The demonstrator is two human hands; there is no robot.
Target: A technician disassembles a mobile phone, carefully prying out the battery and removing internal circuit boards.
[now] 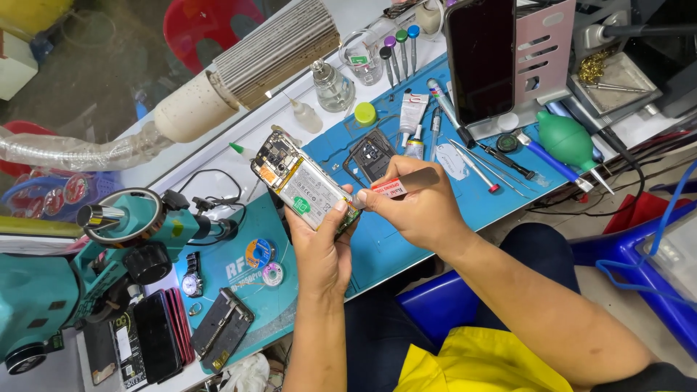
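Observation:
My left hand (324,243) holds an opened phone (303,183) with its back cover off, showing a white battery and a circuit board, above the blue work mat (392,239). My right hand (421,207) grips a small tube of glue (398,185), red and white, its tip pointed at the lower end of the phone by my left thumb. The two hands touch near the phone's bottom corner. A dark phone back cover (372,156) lies on the mat just behind them.
A teal microscope (87,254) stands at the left. An upright phone (481,58) leans in a holder at the back. Tweezers, screwdrivers (399,51), a green air blower (570,141), bottles, solder spools (260,254), a wristwatch and spare phones (156,345) cover the bench.

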